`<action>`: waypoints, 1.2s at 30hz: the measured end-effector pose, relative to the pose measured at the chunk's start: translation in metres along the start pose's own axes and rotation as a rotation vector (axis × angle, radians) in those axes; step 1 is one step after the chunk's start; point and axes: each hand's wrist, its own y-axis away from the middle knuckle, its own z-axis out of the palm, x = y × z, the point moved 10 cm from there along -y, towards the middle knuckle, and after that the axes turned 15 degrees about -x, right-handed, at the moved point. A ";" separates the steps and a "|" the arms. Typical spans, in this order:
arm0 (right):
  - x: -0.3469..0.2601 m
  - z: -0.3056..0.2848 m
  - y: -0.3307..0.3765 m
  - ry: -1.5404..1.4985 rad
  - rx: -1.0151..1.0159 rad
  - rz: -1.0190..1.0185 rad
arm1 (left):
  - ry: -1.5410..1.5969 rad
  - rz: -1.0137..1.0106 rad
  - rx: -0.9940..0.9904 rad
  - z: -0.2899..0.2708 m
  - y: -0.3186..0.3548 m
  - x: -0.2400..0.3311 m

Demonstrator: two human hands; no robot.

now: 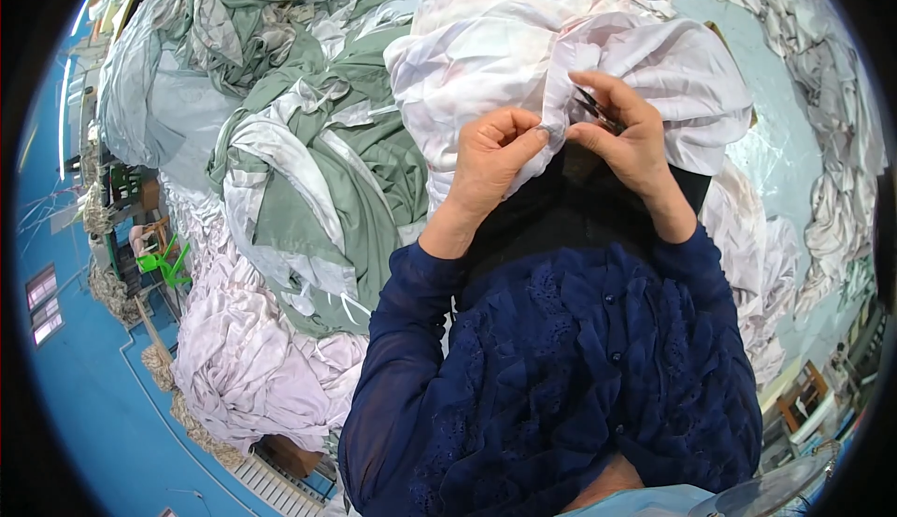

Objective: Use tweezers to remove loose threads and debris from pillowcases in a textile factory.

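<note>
My left hand [492,157] pinches the edge of a pale pink-white cloth [523,45] that lies bunched on my lap. Close beside it, my right hand [624,129] grips a small dark thread snipper [595,111], its tip at the cloth's edge between the two hands. Both hands sit close together above my dark blue sleeves. The cloth folds over and hides most of my right hand's fingers.
A heap of green and white fabric [318,181] lies to my left, with a pale pink pile [248,358] below it. More white cloth [822,143] is strewn at the right on a light surface. A green plastic stool [161,262] stands on the blue floor at far left.
</note>
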 end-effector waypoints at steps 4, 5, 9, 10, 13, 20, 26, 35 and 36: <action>-0.037 0.014 -0.032 0.165 -0.275 -0.193 | -0.288 0.089 -0.045 0.004 0.000 0.034; -0.029 0.026 -0.040 -0.013 -0.396 -0.122 | -0.292 0.092 -0.041 0.001 0.001 0.042; 0.001 0.036 -0.050 -0.197 -0.578 0.144 | -0.249 0.021 -0.123 0.001 -0.003 0.056; 0.004 0.026 -0.053 -0.002 -0.554 0.077 | -0.293 -0.014 -0.122 0.000 -0.004 0.057; -0.018 -0.001 -0.064 -0.081 -0.400 0.047 | -0.425 -0.084 -0.139 -0.026 0.003 0.047; 0.004 -0.088 -0.086 -0.155 -0.082 0.073 | -0.647 -0.237 0.087 -0.099 0.026 0.038; 0.047 -0.138 -0.099 -0.191 0.022 0.224 | -0.431 -0.149 0.075 -0.142 0.030 0.046; 0.083 -0.150 -0.104 -0.074 0.042 0.346 | -0.167 -0.042 0.270 -0.186 0.027 0.042; 0.083 -0.146 -0.105 -0.076 0.028 0.344 | -0.162 -0.029 0.318 -0.190 0.029 0.040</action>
